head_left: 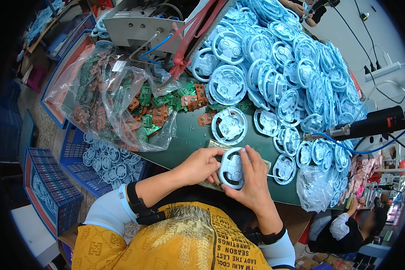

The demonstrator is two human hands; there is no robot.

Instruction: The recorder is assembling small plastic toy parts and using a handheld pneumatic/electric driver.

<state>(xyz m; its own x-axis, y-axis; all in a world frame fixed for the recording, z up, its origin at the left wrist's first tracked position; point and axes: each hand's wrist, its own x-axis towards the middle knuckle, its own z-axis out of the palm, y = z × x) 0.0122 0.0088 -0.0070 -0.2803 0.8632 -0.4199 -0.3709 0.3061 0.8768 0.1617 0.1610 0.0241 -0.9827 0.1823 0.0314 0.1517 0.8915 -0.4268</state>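
Just in front of my body I hold a light blue plastic toy steering wheel (233, 168), its inner molded side facing up. My right hand (253, 181) is closed around its right side, fingers over the top rim and thumb at the lower edge. At the wheel's left rim, the bent fingers of my left hand (199, 167) are closed; its fingertips are partly hidden. Beneath both hands lies a flat metal-edged fixture (213, 145), mostly covered. Another blue steering wheel (229, 125) rests on the green table (186, 150) just beyond it.
A large pile of blue wheels (297, 76) fills the right. Plastic bags of green and orange circuit boards (121, 108) lie left, below a grey metal machine (141, 27). A black electric screwdriver (369, 124) juts in from the right. Blue crates (72, 153) stand lower left. Other people work nearby.
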